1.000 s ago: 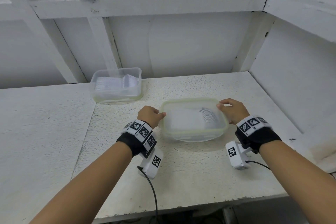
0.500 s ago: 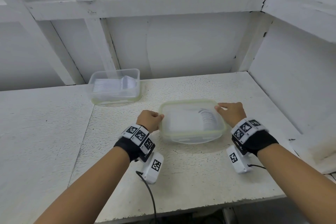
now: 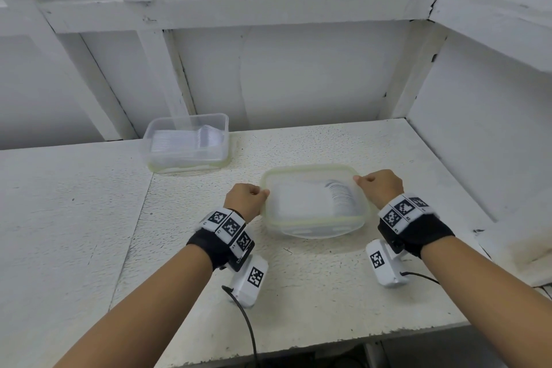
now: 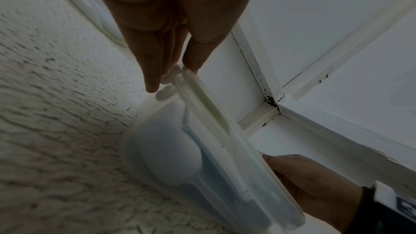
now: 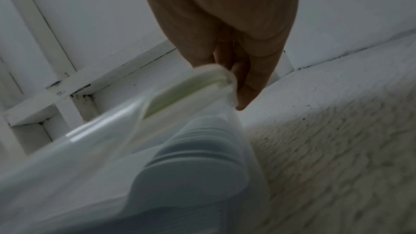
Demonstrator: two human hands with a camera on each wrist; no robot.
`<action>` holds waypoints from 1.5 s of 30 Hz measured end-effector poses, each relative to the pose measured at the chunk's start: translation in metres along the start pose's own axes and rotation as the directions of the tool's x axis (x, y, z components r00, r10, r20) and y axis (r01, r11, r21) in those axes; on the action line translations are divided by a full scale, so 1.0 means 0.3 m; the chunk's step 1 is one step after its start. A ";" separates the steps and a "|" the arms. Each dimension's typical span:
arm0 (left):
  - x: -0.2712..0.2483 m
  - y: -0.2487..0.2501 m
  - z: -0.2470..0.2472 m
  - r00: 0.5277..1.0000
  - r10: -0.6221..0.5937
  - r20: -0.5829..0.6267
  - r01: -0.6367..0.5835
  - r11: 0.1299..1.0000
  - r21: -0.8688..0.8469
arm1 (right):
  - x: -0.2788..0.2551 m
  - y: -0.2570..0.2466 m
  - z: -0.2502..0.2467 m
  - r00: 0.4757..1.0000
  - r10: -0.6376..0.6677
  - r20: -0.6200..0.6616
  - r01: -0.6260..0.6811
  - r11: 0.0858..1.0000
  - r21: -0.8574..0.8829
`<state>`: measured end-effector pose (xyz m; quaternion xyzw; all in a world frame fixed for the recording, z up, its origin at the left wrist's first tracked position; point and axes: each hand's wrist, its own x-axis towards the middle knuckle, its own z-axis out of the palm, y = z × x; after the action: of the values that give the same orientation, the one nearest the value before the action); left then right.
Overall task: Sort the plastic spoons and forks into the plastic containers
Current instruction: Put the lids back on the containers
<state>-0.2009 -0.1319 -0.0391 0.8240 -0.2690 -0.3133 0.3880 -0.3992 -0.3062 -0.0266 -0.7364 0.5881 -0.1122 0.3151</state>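
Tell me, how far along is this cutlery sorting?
Nearly finished, it seems. Done: the far container holds a stack of clear cutlery, and no loose pieces show on the table. In hand: the left hand and right hand pinch opposite rims of the near container, which holds stacked spoons under a green-edged lid. Left: probably just setting it down.

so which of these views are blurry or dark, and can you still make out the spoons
Head view: evenly lit, sharp; spoons show faintly through the lidded container. Left wrist view: dim, container blurred, left hand in shadow. Right wrist view: dim and most smeared, spoon bowls only a grey stack, right hand dark.
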 end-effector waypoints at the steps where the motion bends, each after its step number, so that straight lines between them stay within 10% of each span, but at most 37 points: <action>1: 0.001 -0.001 -0.005 1.000 0.008 0.011 -0.008 1.000 0.000 | -0.003 -0.006 -0.005 1.000 -0.018 0.020 0.019 1.000 -0.019; 9: -0.094 0.004 0.001 0.921 0.124 0.369 -0.269 0.889 0.371 | 0.023 -0.094 -0.033 0.900 -0.317 0.300 0.388 0.896 -0.216; 13: -0.107 -0.003 0.012 0.927 0.082 0.365 -0.263 0.838 0.478 | 0.029 -0.128 -0.034 0.863 -0.300 0.406 0.429 0.860 -0.276; 23: -0.021 -0.008 -0.086 0.988 0.087 -0.125 -0.040 0.941 0.337 | -0.087 -0.100 0.012 0.921 -0.123 0.369 0.159 0.985 -0.069; 30: -0.025 0.012 -0.080 0.998 -0.027 -0.063 0.031 0.997 0.066 | -0.089 -0.147 0.070 0.895 -0.308 0.323 0.356 0.929 -0.101; 45: -0.025 -0.007 -0.037 0.982 -0.171 -0.077 0.138 0.938 -0.318 | -0.061 -0.148 0.112 0.912 -0.314 0.264 0.322 0.947 0.012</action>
<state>-0.1975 -0.1203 -0.0330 0.7861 -0.1301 -0.3384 0.5007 -0.3512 -0.2730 -0.0225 -0.8354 0.4154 -0.0539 0.3559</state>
